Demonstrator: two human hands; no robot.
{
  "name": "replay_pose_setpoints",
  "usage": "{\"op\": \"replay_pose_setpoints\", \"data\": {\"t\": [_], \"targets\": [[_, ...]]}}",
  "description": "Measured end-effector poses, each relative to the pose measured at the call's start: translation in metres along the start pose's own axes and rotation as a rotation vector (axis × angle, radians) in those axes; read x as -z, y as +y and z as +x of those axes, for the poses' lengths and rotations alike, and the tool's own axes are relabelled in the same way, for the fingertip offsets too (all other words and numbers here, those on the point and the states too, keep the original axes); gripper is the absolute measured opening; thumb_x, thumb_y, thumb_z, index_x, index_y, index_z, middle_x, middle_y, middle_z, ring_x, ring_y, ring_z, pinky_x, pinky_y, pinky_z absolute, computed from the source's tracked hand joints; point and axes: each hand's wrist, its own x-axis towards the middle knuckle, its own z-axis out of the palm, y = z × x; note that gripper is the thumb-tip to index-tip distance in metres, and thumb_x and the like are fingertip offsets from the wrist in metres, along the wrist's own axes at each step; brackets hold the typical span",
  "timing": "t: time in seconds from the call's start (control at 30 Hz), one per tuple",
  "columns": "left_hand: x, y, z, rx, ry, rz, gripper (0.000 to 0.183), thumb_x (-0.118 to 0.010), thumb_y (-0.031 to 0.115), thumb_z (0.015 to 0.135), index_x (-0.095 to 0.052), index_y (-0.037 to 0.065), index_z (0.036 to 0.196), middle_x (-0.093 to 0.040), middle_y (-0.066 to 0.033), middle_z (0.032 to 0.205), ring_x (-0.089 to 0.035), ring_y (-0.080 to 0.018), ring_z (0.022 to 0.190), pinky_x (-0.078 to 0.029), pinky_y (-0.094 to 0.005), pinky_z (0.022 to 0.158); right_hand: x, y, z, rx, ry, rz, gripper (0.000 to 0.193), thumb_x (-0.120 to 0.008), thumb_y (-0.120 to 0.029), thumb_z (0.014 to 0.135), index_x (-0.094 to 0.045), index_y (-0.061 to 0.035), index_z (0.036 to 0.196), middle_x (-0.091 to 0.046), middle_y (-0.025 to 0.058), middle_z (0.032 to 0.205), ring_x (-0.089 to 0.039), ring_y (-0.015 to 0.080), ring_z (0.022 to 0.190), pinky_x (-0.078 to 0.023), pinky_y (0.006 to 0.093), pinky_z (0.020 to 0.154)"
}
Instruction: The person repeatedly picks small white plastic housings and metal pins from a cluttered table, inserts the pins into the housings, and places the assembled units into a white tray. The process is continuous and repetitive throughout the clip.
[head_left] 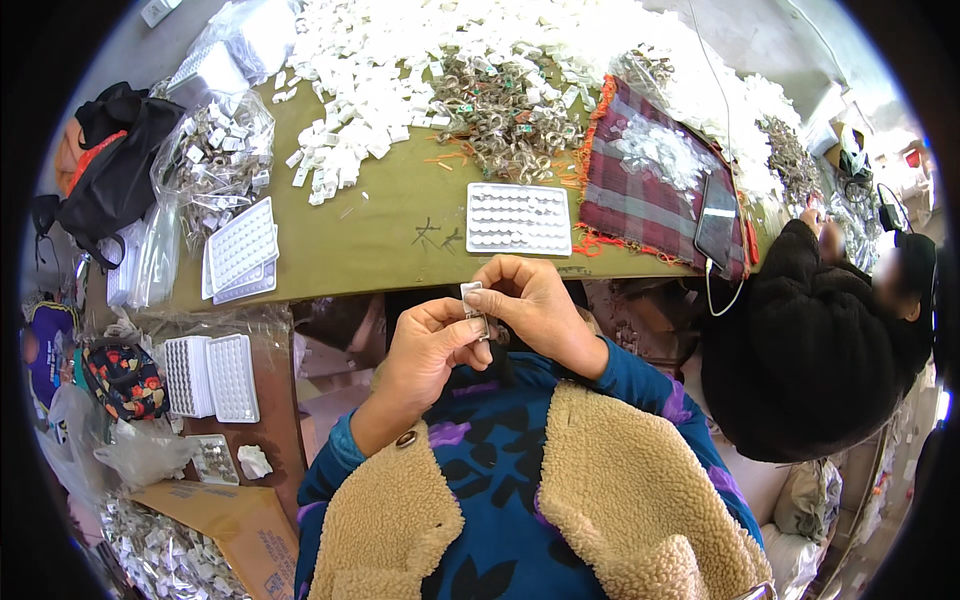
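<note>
In front of my chest, just off the table's near edge, both hands meet over a small white plastic piece [470, 290]. My right hand [540, 305] pinches it between thumb and fingers. Below it, my left hand [425, 350] is closed on a small shiny metal part [484, 328], partly hidden by the fingers. Whether the two pieces are joined I cannot tell. Just beyond my hands lies a white tray [480, 247] with rows of small white pieces. Behind the tray sits a heap of small metal pieces [510, 120], beside a large spread of white plastic pieces [345, 140].
A plaid cloth [630, 190] holds clear bits and a phone [715, 220] with a white cable. Stacked trays [240, 245] and a filled plastic bag [225, 150] stand left. A cardboard box [225, 520] is lower left. Another person in black [810, 340] sits at right.
</note>
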Motion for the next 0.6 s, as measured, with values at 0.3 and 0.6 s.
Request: {"op": "replay_pose_setpoints", "data": {"t": [0.3, 0.6], "targets": [[0.002, -0.01, 0.021, 0.096, -0.213, -0.524, 0.031, -0.069, 0.024, 0.093, -0.061, -0.001, 0.109, -0.065, -0.0047, 0.091, -0.05, -0.0019, 0.057, -0.043, -0.014, 0.052, 0.026, -0.008, -0.014, 0.969, 0.049, -0.672, 0.034, -0.079, -0.007, 0.07, -0.067, -0.0018, 0.102, -0.064, 0.0111, 0.102, -0.061, 0.0301, 0.089, -0.048, 0.0393, 0.078], [-0.029, -0.005, 0.052, 0.127, -0.116, -0.219, 0.022, -0.077, 0.01, 0.085, -0.067, -0.003, 0.1, -0.07, -0.0089, 0.089, -0.051, -0.0056, 0.055, -0.04, -0.0165, 0.046, 0.067, 0.005, -0.017, 0.6, 0.067, -0.201, 0.018, -0.076, -0.003, 0.078, -0.066, 0.0004, 0.093, -0.066, 0.0106, 0.095, -0.063, 0.0234, 0.083, -0.05, 0.0333, 0.074]]}}
